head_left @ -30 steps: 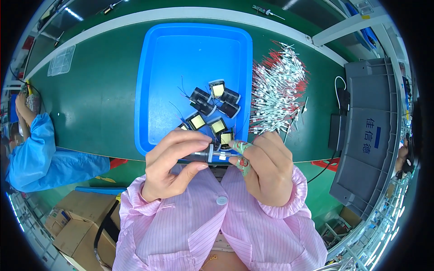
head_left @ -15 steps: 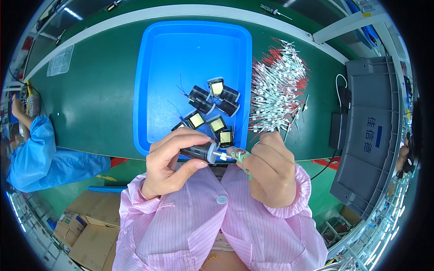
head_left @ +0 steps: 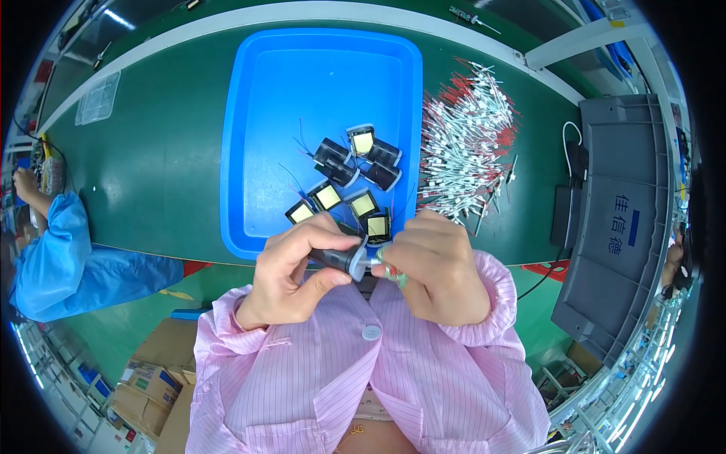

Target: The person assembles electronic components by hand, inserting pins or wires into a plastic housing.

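Observation:
My left hand [head_left: 283, 276] is closed around a black cylindrical part [head_left: 331, 259] with a pale, translucent end disc facing right. From that end a small white connector piece [head_left: 371, 262] sticks out, and the fingers of my right hand [head_left: 442, 265] pinch it close to the disc. A green patterned band is wrapped round a finger of the right hand. Just beyond my hands, several similar black parts with pale yellow square faces [head_left: 363, 204] and thin wires lie in a blue tray [head_left: 233, 151], at its near right. My fingers hide where the connector's wires run.
Right of the tray lies a heap of white and red wire leads [head_left: 469, 144]. A grey plastic crate [head_left: 616, 219] stands on edge at the far right. At the left a co-worker's blue sleeve [head_left: 60, 250] reaches the table edge. Cardboard boxes [head_left: 151, 386] sit at lower left.
My right hand has moved left and in toward the black part, bringing its fingers nearer the disc. The left hand still holds the part, now slightly more tilted.

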A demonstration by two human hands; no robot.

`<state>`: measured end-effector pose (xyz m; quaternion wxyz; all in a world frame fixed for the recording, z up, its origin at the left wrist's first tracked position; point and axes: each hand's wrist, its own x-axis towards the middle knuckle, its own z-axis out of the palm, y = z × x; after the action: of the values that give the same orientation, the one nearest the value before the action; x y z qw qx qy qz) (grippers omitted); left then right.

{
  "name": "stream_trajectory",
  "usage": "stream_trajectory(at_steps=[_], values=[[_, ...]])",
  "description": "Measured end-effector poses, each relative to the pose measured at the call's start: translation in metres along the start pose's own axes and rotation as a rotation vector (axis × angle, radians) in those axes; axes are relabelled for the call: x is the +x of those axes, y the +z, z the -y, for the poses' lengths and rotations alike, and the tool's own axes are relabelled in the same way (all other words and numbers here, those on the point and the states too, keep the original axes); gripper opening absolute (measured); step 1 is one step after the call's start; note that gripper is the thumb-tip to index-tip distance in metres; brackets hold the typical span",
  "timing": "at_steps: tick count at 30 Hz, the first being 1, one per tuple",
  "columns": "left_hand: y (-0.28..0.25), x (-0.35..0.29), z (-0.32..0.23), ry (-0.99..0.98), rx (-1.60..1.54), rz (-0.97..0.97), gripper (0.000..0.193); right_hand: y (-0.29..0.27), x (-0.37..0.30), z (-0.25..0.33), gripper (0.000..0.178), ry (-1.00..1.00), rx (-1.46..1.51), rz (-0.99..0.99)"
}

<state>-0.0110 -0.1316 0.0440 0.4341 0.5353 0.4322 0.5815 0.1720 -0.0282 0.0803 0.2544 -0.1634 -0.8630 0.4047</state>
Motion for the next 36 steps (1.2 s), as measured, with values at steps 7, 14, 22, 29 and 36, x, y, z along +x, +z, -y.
stream_trajectory(at_steps=[7,14,22,29,36], values=[[-0.004,0.007,0.007,0.16,0.188,0.032,0.036,0.014,-0.005,0.003,0.016,0.126,-0.123,-0.096],[-0.006,0.012,0.002,0.141,0.215,0.004,0.035,0.016,-0.003,0.001,0.015,0.051,-0.059,-0.135],[-0.003,0.022,-0.001,0.109,0.159,-0.023,0.037,0.029,-0.002,0.011,0.014,-0.065,-0.433,-0.265],[0.0,0.019,0.0,0.279,0.288,-0.108,0.021,0.033,-0.002,0.014,0.014,-0.209,-0.521,-0.269],[-0.001,0.024,0.001,0.347,0.22,-0.149,0.018,0.041,-0.001,0.013,0.012,-0.277,-0.553,-0.356]])
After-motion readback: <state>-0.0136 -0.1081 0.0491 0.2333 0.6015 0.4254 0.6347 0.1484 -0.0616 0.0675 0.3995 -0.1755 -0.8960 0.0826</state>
